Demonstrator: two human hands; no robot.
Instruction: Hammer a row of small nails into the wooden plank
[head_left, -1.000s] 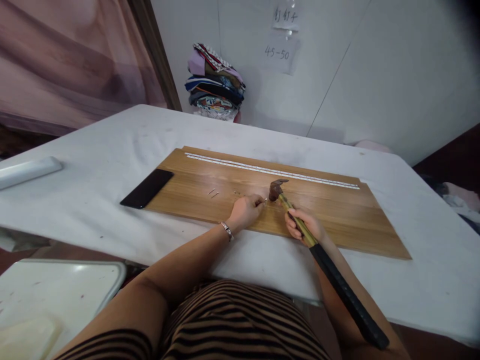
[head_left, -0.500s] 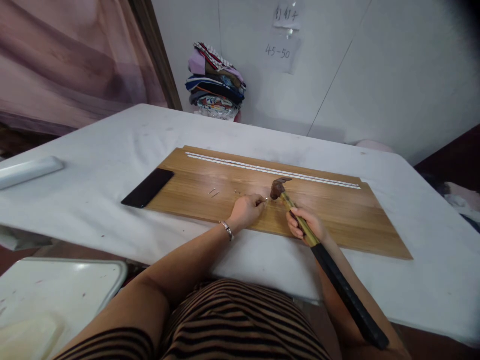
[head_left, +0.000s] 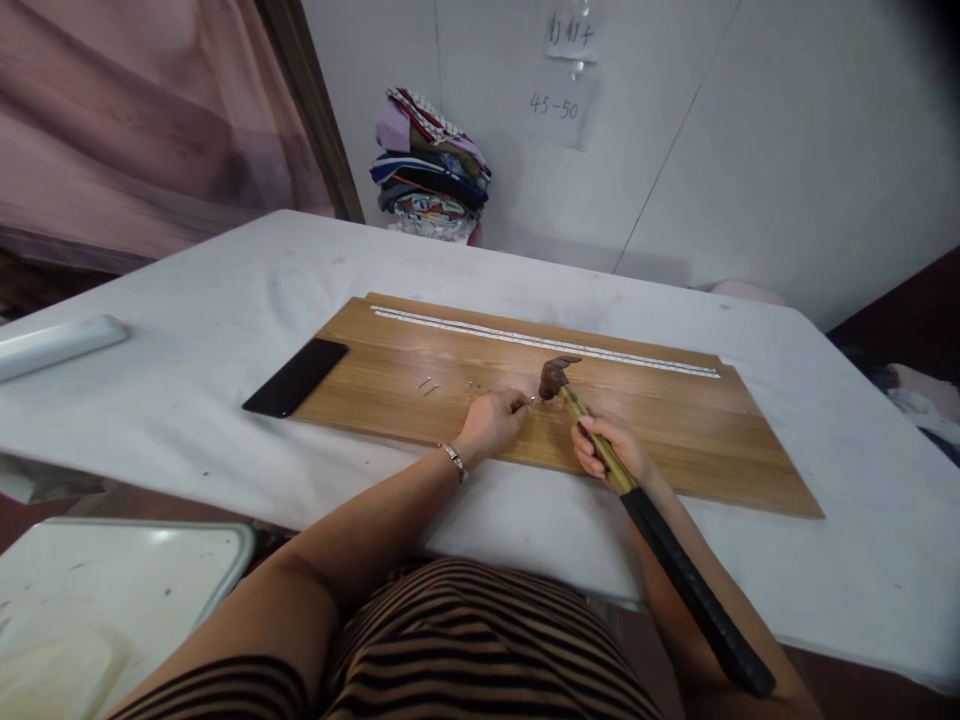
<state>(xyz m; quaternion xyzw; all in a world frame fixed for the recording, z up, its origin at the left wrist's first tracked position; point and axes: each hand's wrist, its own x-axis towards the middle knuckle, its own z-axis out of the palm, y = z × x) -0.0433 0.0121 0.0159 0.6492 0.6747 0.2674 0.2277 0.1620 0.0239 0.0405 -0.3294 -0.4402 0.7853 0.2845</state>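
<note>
My left hand [head_left: 491,422] rests on a wooden board [head_left: 675,430], its thumb and forefinger pinched round a small nail [head_left: 532,400] whose bright head shows at the fingertips. Just right of it, my right hand [head_left: 611,446] grips a claw hammer [head_left: 616,468] partway up the yellow part of the handle. The rusty hammer head is above the board, close beside the nail, and the black grip slants back along my forearm. Two loose nails [head_left: 428,386] lie on the board left of my left hand, with a few tiny bits near them.
A black phone-like slab [head_left: 296,377] covers the board's left end. Two white printed strips [head_left: 540,340] run along its far side. The board lies on a white-covered table [head_left: 225,290]; a plastic roll [head_left: 60,345] is at left, folded cloths [head_left: 431,165] behind, a white stool [head_left: 150,560] lower left.
Almost nothing differs. The hammer head has shifted very slightly left, and the view has moved a little; both hands keep their holds.
</note>
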